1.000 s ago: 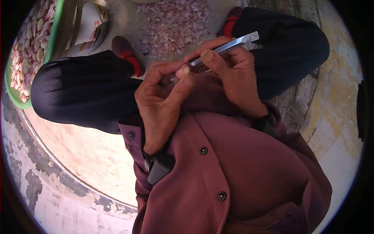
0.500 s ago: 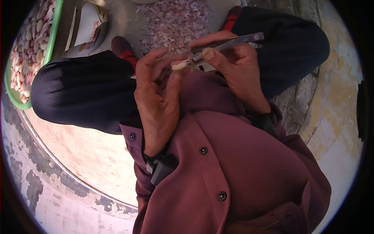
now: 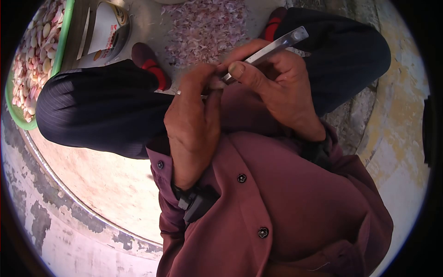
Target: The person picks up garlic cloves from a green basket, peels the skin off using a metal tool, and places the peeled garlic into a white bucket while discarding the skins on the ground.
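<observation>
Pale pink clove [image 3: 216, 84], just above the ctr of the frame, mostly hidden by fingers; it's pinched btwn thumb & fingers of the left hand [image 3: 193, 115], which is closed down to a tight pinch. Right hand [image 3: 287, 94] is partly curled, w/ a shiny metal tool [image 3: 273, 48] gripped btwn thumb & fingers. Tool slants, narrow end down-left at the clove, wide end up-right; can't tell exactly how the tip meets it. Small white bit [image 3: 178, 93] on the outer edge of the left hand.

Black wristband [image 3: 200, 204] w/ a boxy part at the left cuff, another dark band [image 3: 317, 153] at the right wrist. Maroon shirt [image 3: 304, 198] w/ dark flower-shaped buttons [image 3: 263, 232] fills lower ctr. Dark trousers [image 3: 97, 108], knees spread to either side; dark shoes [image 3: 144, 54] w/ red straps, upper part of pic.

Btwn the shoes, top ctr: loose pile of pinkish peels [image 3: 207, 32] on the floor. Upper left: white & dark container [image 3: 104, 34] w/ red print, then a green-rimmed basket [image 3: 64, 39] at the far left edge, holding lots of cloves [image 3: 39, 55], pink & cream. Lower left: pale surface [image 3: 69, 237] w/ flaking paint, grey patches.
</observation>
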{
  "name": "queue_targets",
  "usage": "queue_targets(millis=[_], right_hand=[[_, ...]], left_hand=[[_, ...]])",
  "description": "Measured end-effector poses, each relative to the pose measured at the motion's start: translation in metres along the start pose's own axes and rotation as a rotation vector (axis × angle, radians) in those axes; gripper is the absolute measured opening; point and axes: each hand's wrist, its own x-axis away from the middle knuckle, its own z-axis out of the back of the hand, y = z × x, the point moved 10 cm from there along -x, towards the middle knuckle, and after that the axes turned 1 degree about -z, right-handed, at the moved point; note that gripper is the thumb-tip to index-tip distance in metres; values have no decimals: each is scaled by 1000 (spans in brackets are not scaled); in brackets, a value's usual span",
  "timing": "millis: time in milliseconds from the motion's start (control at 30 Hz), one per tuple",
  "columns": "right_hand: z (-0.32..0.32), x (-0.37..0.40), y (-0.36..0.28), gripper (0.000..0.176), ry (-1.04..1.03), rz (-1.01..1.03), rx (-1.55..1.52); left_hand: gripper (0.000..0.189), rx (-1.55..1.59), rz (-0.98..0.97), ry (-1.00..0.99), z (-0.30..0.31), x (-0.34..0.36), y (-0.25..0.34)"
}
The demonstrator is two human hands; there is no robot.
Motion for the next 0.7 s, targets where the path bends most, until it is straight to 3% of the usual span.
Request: queue_targets(millis=[200,400,467,700], right_hand=[[10,5,34,18,84,-295,-305],[-1,4,43,19,10,-315,-705],[1,3,39,19,44,-254,-644],[1,0,22,17,77,-52,-366]], left_hand=[[34,60,-90,26,0,0,4],[37,230,-55,1,-6,4,-9],[39,888,242,74,-19,3,-38],[32,785,236,36,-14,2,-35]])
